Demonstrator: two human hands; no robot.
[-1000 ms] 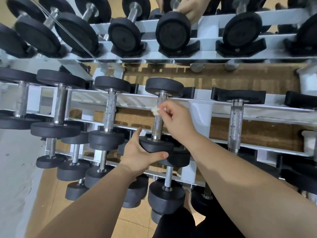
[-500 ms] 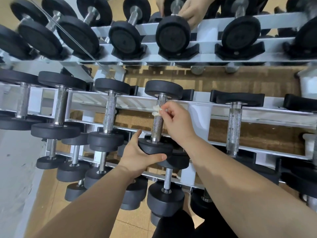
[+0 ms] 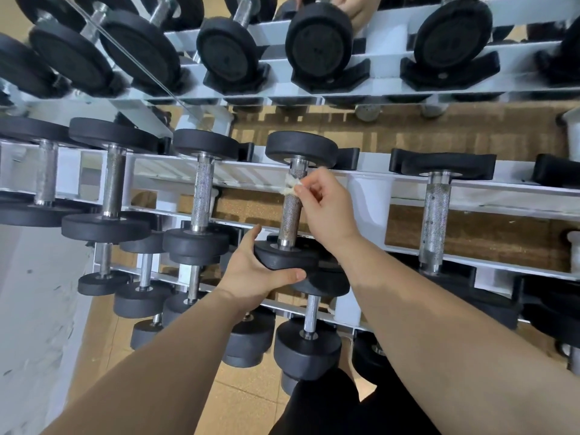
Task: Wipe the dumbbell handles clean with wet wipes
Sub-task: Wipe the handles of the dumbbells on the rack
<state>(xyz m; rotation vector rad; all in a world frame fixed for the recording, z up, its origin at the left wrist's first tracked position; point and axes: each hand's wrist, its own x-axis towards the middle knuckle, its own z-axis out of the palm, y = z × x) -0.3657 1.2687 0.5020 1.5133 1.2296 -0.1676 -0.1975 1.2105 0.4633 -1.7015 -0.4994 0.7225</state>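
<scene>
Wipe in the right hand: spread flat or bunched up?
Bunched: the wipe is a small wad pinched in the right hand against the handle.

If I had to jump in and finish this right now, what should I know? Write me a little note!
Left hand: gripping the near black weight of the dumbbell on the middle rack, steadying it.
Right hand: pinching a small wet wipe against the far end of that dumbbell's handle.
Done: I cannot tell from this picture which handles are already clean.
Left: wipe down the rest of this handle toward the near weight, then probably move on to the neighbours, such as the one to the right and the one to the left. The wipe looks small and crumpled, so you may need a fresh one soon.
</scene>
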